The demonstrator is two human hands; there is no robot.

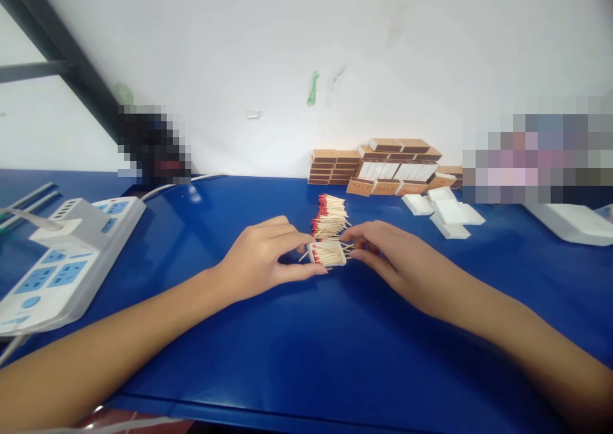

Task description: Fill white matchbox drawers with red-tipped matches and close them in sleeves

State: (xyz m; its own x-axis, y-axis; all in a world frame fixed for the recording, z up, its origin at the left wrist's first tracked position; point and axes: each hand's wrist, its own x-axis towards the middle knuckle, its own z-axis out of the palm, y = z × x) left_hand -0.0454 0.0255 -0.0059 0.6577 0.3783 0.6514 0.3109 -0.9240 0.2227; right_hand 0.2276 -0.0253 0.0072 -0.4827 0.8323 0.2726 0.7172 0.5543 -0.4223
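Note:
A small white matchbox tray (343, 260) sits on the blue table, partly filled with red-headed matches (328, 255). My left hand (261, 255) grips the tray's left end, thumb along the near side and index finger at the far side. At the tray's right end my right hand (395, 255) has thumb and index finger closed around the pale ends of a few loose matchsticks (348, 249). Just behind the tray lies a heap of matches (330, 217), red heads toward the left. A stray matchstick pokes out by my left fingers.
Stacked matchboxes (400, 169) stand against the white wall (268, 51). White empty trays (447, 210) lie to their right, with a larger white object (575, 223) beyond. A power strip (71, 261) with a plugged-in adapter occupies the left of the blue table (306, 344).

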